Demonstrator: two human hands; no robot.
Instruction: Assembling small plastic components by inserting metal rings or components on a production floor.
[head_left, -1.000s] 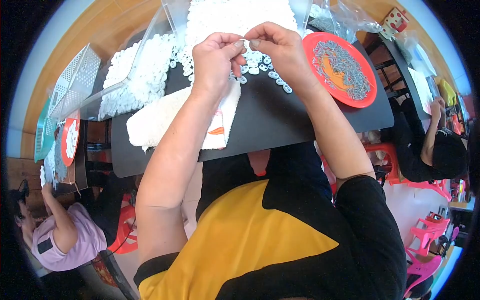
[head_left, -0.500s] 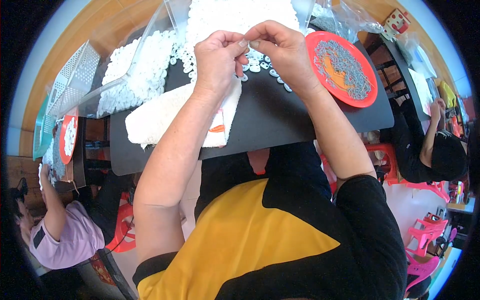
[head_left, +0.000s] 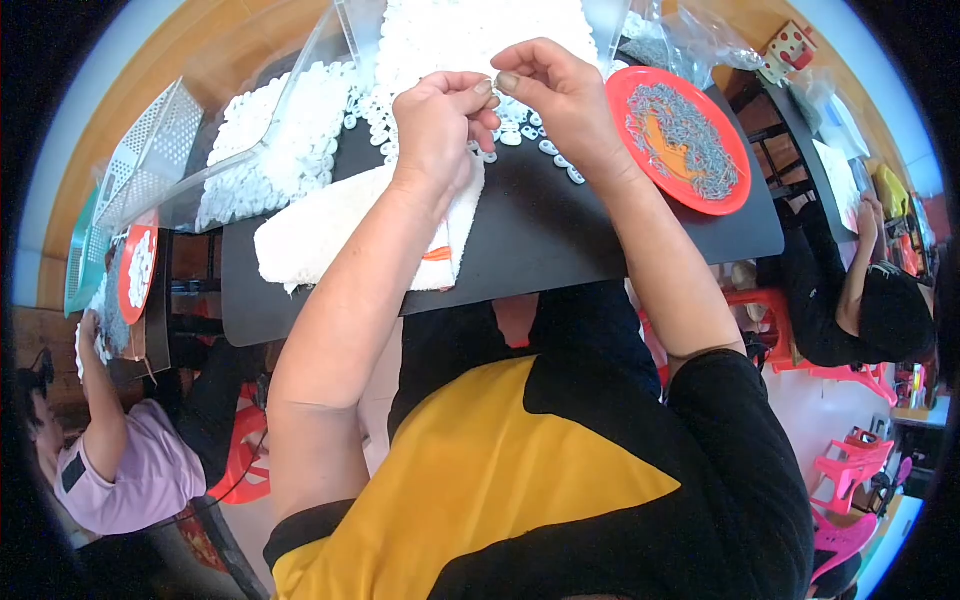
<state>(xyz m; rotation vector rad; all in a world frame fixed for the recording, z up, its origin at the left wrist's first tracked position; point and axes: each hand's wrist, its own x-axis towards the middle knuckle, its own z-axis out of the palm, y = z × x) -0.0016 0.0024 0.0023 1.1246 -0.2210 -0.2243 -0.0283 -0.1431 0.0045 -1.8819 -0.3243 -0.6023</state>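
"Where are those small white pieces point(head_left: 560, 161)?"

"Some lie loose on the dark tabletop point(head_left: 540, 240), near the middle of its far edge. They look like little ovals with holes."

"Are they heavy?"

"I think they're light and stiff, maybe a bit slippery. I'd hold one by its rim, with a thumb and one finger."

"What is the left hand point(head_left: 440, 115) doing?"

"Its thumb and pointing finger pinch a tiny pale bit point(head_left: 492, 84). It's too small to say what it is."

"And the right hand point(head_left: 565, 95)?"

"Its thumb and pointing finger are curled, with a small gap at the tips, right beside that bit. I can't tell if they hold anything."

"What's by the far right corner?"

"A red plate point(head_left: 708, 207) of grey bits point(head_left: 715, 150). A pale towel point(head_left: 330, 235) lies toward the near left corner."
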